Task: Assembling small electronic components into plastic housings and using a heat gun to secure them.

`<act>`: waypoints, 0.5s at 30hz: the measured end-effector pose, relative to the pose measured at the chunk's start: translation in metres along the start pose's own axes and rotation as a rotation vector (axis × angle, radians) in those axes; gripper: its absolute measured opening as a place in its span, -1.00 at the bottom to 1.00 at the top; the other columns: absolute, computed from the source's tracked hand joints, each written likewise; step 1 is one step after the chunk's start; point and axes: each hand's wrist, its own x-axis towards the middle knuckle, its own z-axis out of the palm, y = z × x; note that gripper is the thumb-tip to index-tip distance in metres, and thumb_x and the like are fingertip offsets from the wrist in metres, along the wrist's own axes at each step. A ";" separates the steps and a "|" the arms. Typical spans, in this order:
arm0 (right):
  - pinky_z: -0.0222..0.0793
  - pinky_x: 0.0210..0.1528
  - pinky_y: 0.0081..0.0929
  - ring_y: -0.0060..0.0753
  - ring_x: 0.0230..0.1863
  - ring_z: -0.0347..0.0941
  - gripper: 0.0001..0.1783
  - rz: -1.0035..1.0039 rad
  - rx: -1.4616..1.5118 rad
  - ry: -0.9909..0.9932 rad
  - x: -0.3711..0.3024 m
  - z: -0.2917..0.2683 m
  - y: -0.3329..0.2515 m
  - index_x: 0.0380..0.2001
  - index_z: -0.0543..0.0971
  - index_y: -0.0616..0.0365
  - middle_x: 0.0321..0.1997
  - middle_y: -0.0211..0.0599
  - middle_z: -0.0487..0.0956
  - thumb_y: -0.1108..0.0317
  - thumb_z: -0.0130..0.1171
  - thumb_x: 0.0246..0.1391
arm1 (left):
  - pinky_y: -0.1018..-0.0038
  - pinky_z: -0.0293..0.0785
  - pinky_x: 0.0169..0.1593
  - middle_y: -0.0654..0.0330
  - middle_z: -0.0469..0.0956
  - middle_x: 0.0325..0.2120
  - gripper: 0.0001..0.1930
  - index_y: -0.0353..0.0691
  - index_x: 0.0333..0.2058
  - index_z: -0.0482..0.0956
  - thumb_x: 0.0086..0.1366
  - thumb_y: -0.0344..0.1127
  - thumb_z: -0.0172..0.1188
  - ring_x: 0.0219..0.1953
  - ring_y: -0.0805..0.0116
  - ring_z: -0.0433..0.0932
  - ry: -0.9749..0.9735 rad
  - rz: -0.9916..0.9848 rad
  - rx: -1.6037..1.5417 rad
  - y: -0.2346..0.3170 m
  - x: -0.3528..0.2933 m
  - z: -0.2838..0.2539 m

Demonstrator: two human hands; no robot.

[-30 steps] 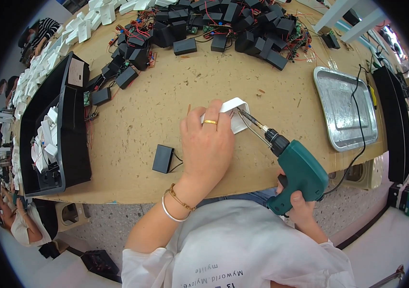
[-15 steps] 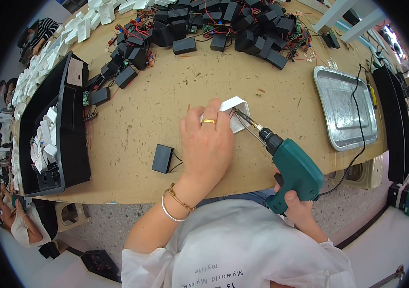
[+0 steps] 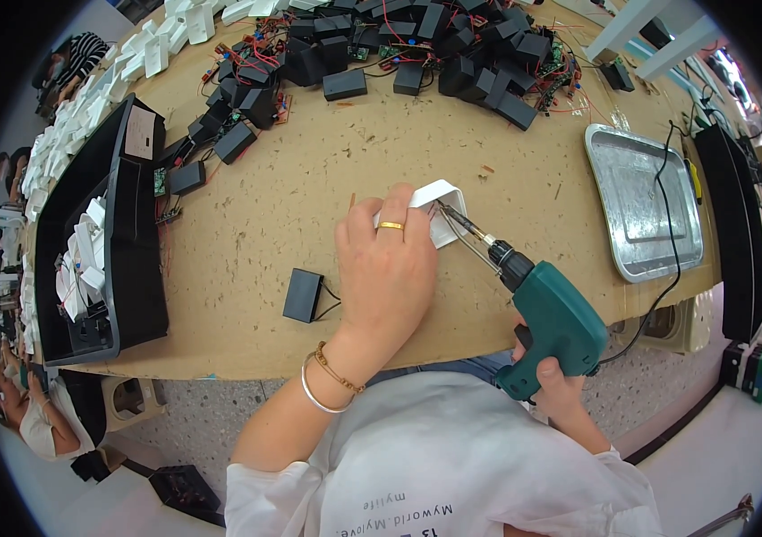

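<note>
My left hand [image 3: 387, 264] presses down on a small white plastic casing [image 3: 441, 191] at the middle of the table, its fingers closed over the left part and hiding much of it. In my right hand [image 3: 556, 387] is a green soldering gun [image 3: 561, 315], gripped by its handle near the table's front edge. Its metal tip [image 3: 454, 217] reaches into the casing's open side; the exact contact point is too small to make out. Left of my left wrist lies a black box-shaped part [image 3: 303, 295] with a short black wire.
Black box-shaped parts with circuit boards and red wires heap along the far side [image 3: 408, 76]. At left stands a black bin [image 3: 137, 259] holding white pieces, beside many white casings [image 3: 157, 55]. A metal tray [image 3: 654, 210] lies right, crossed by a black cord [image 3: 660, 179]. Other people sit leftward.
The soldering gun's body has shifted slightly right and toward me, with its tip still at the casing. My left hand and the casing look nearly unmoved.
</note>
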 end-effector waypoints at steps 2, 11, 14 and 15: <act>0.34 -0.36 -0.54 -0.50 -0.34 0.40 -0.16 0.009 0.011 0.003 0.000 0.000 0.000 0.07 0.32 0.31 -0.06 -0.16 0.45 -0.17 0.22 -0.06 | 0.30 0.27 -0.21 0.14 0.40 -0.12 -0.86 -0.27 -0.40 0.43 0.01 -0.44 0.13 -0.20 0.15 0.34 -0.002 0.001 0.002 0.000 0.000 0.000; 0.35 -0.36 -0.54 -0.50 -0.34 0.40 -0.19 0.024 -0.060 -0.012 0.000 0.000 -0.004 0.07 0.32 0.31 -0.06 -0.16 0.44 -0.16 0.19 -0.03 | 0.30 0.27 -0.20 0.15 0.40 -0.13 -0.87 -0.26 -0.41 0.42 0.00 -0.45 0.12 -0.20 0.15 0.34 0.021 -0.007 -0.011 0.000 0.000 0.002; 0.35 -0.36 -0.53 -0.49 -0.34 0.40 -0.18 0.008 -0.008 0.010 -0.003 -0.002 0.001 0.06 0.32 0.31 -0.06 -0.15 0.44 -0.19 0.18 -0.04 | 0.30 0.27 -0.21 0.15 0.40 -0.13 -0.87 -0.26 -0.41 0.42 0.00 -0.45 0.13 -0.20 0.15 0.34 0.012 -0.007 -0.008 0.000 0.001 0.001; 0.35 -0.36 -0.53 -0.49 -0.34 0.40 -0.18 0.009 -0.008 0.010 -0.003 -0.002 0.001 0.06 0.32 0.31 -0.06 -0.15 0.44 -0.19 0.18 -0.04 | 0.30 0.27 -0.21 0.15 0.40 -0.13 -0.86 -0.25 -0.41 0.42 0.00 -0.45 0.13 -0.20 0.16 0.34 0.006 -0.007 -0.009 0.000 0.000 0.001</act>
